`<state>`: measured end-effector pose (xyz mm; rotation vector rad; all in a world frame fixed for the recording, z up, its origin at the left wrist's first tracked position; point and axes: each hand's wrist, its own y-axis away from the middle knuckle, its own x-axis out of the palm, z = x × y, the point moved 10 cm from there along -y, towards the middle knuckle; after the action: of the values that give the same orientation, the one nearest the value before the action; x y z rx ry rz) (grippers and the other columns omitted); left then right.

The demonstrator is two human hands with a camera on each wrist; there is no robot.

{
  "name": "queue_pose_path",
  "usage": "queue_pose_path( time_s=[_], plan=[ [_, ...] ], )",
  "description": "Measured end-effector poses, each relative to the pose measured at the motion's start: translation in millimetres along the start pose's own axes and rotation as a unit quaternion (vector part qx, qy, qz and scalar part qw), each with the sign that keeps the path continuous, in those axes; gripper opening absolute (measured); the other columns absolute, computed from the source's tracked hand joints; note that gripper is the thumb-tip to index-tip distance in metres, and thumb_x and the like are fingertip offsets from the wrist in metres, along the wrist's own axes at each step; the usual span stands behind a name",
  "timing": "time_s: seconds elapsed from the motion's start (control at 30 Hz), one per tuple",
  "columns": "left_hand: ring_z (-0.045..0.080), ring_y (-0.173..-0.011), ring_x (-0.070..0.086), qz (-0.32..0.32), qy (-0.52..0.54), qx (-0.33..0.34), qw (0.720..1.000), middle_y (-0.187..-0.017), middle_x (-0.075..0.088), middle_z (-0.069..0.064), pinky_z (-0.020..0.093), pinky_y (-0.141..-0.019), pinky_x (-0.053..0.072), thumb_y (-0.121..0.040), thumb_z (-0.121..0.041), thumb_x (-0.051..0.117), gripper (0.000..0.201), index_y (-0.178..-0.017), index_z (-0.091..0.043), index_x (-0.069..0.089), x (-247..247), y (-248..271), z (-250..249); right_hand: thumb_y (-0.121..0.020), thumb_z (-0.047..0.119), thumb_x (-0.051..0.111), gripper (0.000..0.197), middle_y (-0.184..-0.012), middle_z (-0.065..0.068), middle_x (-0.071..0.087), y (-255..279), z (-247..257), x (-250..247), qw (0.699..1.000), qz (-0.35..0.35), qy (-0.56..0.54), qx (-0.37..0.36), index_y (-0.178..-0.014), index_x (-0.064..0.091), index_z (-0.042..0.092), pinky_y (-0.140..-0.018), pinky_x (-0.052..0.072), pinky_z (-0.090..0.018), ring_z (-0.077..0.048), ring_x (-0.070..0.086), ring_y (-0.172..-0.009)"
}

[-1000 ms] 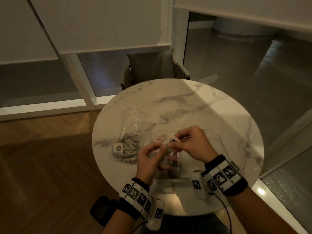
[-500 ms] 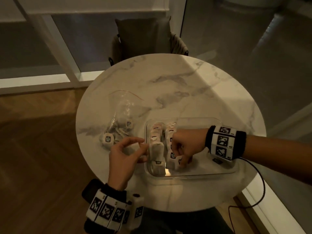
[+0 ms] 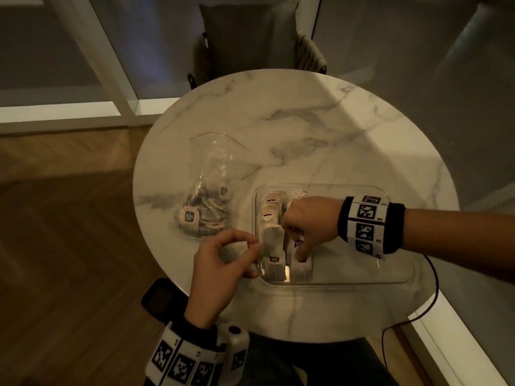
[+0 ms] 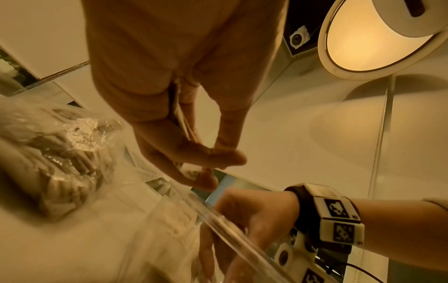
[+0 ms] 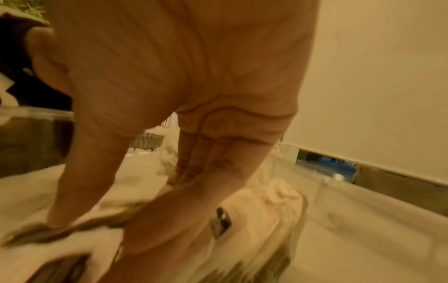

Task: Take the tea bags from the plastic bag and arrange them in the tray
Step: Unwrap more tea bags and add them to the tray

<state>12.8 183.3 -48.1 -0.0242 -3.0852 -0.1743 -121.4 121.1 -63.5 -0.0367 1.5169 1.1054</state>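
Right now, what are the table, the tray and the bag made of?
The table looks like polished marble, or a marble-look top: white with grey veins and a soft shine. The tray seems to be hard clear plastic; the veins show through it and its rim glints. The bag looks like thin, soft, see-through plastic, crinkled, with tea bags visible inside.

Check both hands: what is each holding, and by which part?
Right hand pinches a tea bag by its upper part in the tray. Left hand holds nothing visible.
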Motion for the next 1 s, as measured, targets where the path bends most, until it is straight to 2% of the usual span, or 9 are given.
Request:
queue_pose_path(
  time_s=[0.1, 0.17, 0.27, 0.33, 0.47, 0.57, 0.77, 0.87, 1.0],
  plan=[
    [0.028, -0.064, 0.066, -0.002, 0.004, -0.007, 1.000, -0.075, 0.070, 0.010, 0.032, -0.057, 0.057, -0.085, -0.005, 0.072, 0.003, -0.088, -0.004, 0.072, -1, 3, 3, -0.079, 0.035, 0.076, 0.019, -0.067, 0.015, 0.054, 12, 5, -10, 0.998, -0.031, -0.040, -0.026, -0.080, 0.064, 0.021, -0.065, 0.049, -0.026, -0.007, 0.057, -0.067],
    [0.029, -0.064, 0.066, -0.005, 0.009, -0.015, 1.000, -0.075, 0.069, 0.011, 0.033, -0.057, 0.056, -0.085, -0.005, 0.073, 0.002, -0.087, -0.004, 0.073, -1, 4, 5, -0.082, 0.018, 0.071, 0.004, -0.071, 0.013, 0.063, 19, 10, 5, 0.992, 0.028, -0.119, -0.042, -0.086, 0.072, 0.018, -0.067, 0.052, -0.021, -0.001, 0.060, -0.060],
    [0.029, -0.064, 0.066, -0.005, 0.009, -0.016, 1.000, -0.076, 0.069, 0.012, 0.034, -0.058, 0.056, -0.085, -0.005, 0.072, 0.002, -0.086, -0.005, 0.073, 0, 6, 6, -0.088, 0.007, 0.062, 0.022, -0.077, 0.007, 0.067, 29, 17, 43, 0.970, 0.168, -0.174, -0.036, -0.104, 0.075, 0.016, -0.077, 0.056, -0.027, 0.000, 0.059, -0.057],
    [0.029, -0.064, 0.066, -0.007, 0.012, -0.016, 1.000, -0.075, 0.069, 0.013, 0.034, -0.058, 0.056, -0.085, -0.004, 0.072, 0.001, -0.086, -0.005, 0.073, 0, 7, 5, -0.091, 0.007, 0.060, 0.030, -0.080, 0.008, 0.064, 31, 15, 57, 0.966, 0.206, -0.151, -0.026, -0.117, 0.071, 0.016, -0.088, 0.056, -0.033, -0.004, 0.059, -0.063],
    [0.029, -0.064, 0.066, -0.007, 0.013, -0.019, 1.000, -0.075, 0.070, 0.012, 0.033, -0.057, 0.056, -0.085, -0.004, 0.072, 0.002, -0.086, -0.005, 0.073, 0, 9, 4, -0.093, 0.010, 0.059, 0.039, -0.114, 0.000, 0.068, 29, 7, 55, 0.973, 0.205, -0.110, -0.006, -0.130, 0.062, 0.018, -0.089, 0.047, -0.023, -0.003, 0.056, -0.073],
    [0.028, -0.066, 0.067, -0.007, 0.014, -0.021, 1.000, -0.076, 0.070, 0.011, 0.034, -0.058, 0.056, -0.084, -0.004, 0.073, 0.002, -0.086, -0.004, 0.073, -1, 10, 5, -0.093, 0.012, 0.059, 0.040, -0.122, 0.001, 0.067, 25, 0, 46, 0.980, 0.176, -0.088, 0.000, -0.132, 0.061, 0.020, -0.084, 0.037, -0.018, -0.004, 0.051, -0.090],
    [0.028, -0.068, 0.068, -0.010, 0.012, -0.023, 1.000, -0.078, 0.070, 0.011, 0.034, -0.058, 0.057, -0.084, -0.002, 0.072, 0.003, -0.087, -0.004, 0.073, -1, 10, 5, -0.092, 0.014, 0.061, 0.035, -0.099, 0.008, 0.062, 25, -2, 50, 0.977, 0.180, -0.118, 0.007, -0.126, 0.065, 0.020, -0.079, 0.038, -0.018, 0.002, 0.052, -0.074],
    [0.029, -0.066, 0.068, -0.007, 0.010, -0.028, 1.000, -0.078, 0.071, 0.011, 0.035, -0.058, 0.057, -0.085, -0.002, 0.072, 0.003, -0.087, -0.004, 0.073, -1, 10, 7, -0.091, 0.015, 0.064, 0.029, -0.094, 0.007, 0.066, 23, 0, 49, 0.974, 0.179, -0.143, -0.001, -0.118, 0.070, 0.019, -0.075, 0.043, -0.017, -0.008, 0.061, -0.081],
    [0.030, -0.064, 0.067, -0.005, 0.009, -0.029, 1.000, -0.076, 0.070, 0.013, 0.035, -0.059, 0.058, -0.085, -0.002, 0.072, 0.003, -0.088, -0.003, 0.073, 0, 12, 6, -0.086, 0.012, 0.069, 0.017, -0.081, 0.005, 0.071, 21, 2, 29, 0.974, 0.135, -0.184, -0.012, -0.102, 0.076, 0.015, -0.081, 0.058, -0.030, -0.008, 0.066, -0.069]
  ],
)
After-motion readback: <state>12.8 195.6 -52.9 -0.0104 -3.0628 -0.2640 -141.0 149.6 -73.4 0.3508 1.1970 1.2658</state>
